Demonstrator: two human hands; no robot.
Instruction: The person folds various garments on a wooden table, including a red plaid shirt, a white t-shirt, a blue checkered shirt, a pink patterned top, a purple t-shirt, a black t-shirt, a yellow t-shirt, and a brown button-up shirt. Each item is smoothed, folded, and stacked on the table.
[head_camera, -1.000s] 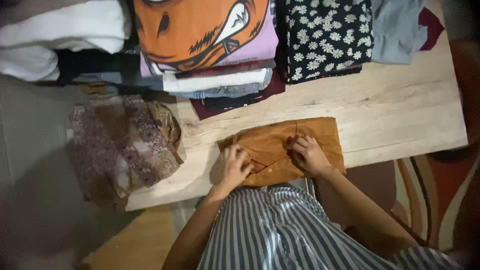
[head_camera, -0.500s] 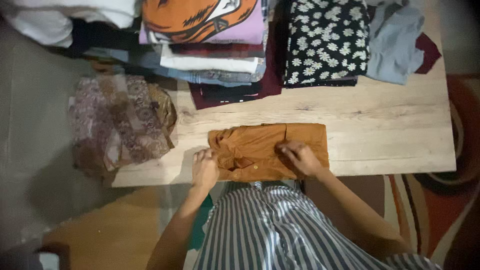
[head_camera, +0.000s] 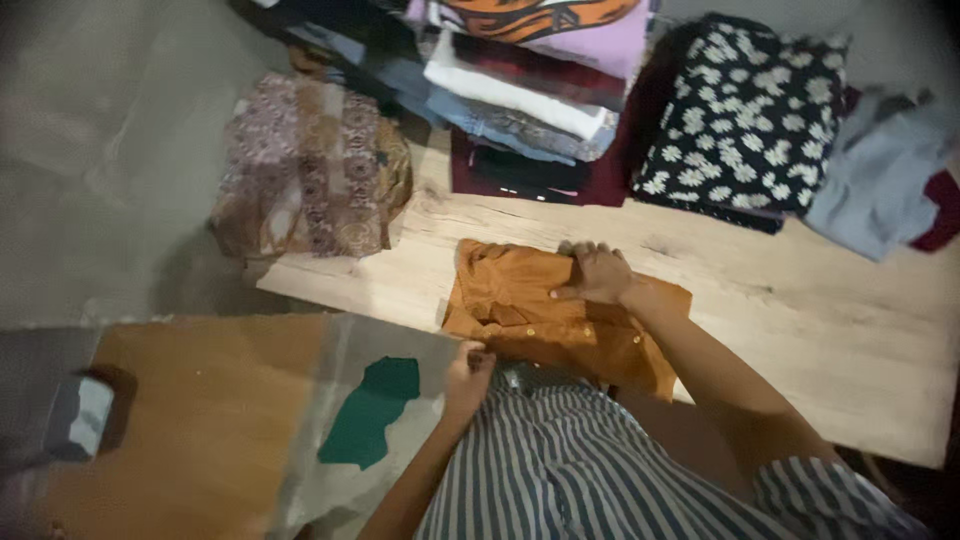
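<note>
Both hands had shifted from half a second earlier: the left hand (head_camera: 468, 368), then resting flat beside the folded orange shirt (head_camera: 545, 310), now pinched the edge of a clear plastic bag (head_camera: 375, 420) lying at seven o'clock from the garment, while the right hand (head_camera: 597, 273), fingers spread, pressed on the shirt's far edge. That shirt lay near the front edge of the wooden table (head_camera: 820, 320). Farther off, at twelve o'clock, stood a stack of folded clothes (head_camera: 530, 110), with a daisy-print garment (head_camera: 745, 115) at one o'clock and a patterned brown cloth (head_camera: 310, 170) at ten o'clock.
</note>
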